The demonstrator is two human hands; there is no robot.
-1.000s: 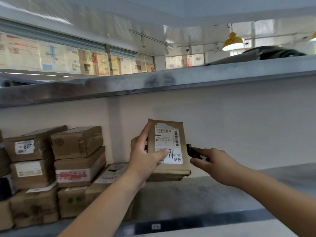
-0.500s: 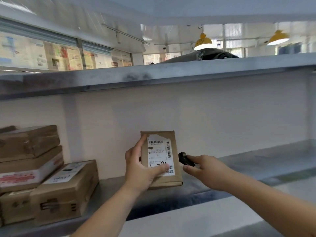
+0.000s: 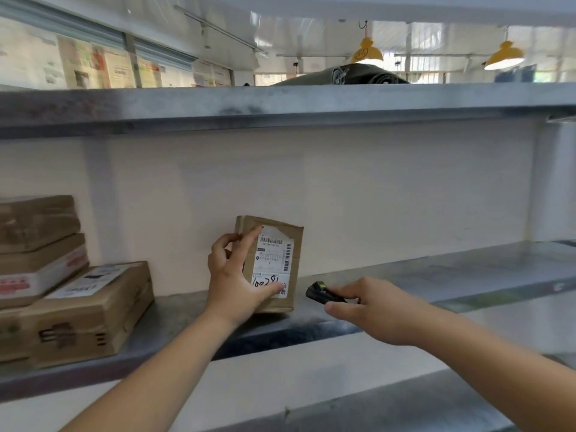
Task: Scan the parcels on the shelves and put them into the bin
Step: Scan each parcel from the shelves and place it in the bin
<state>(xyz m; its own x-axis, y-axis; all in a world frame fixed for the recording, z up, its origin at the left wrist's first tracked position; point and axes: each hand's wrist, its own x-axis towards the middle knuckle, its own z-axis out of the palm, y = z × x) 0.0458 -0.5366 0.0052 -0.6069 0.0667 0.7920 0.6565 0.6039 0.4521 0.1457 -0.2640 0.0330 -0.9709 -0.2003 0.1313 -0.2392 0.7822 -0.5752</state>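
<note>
Your left hand grips the small cardboard parcel upright, label facing you; your right hand pinches the black scanner just right of it. Swing the scanner's nose toward the barcode and keep your thumb off the label.

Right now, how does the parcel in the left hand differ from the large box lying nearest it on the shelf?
The held parcel is smaller and upright, label facing the camera; the large box is bigger and lies flat, label on top. The left hand grips the held parcel; nothing touches the large box. Both are brown cardboard with white labels.
</note>
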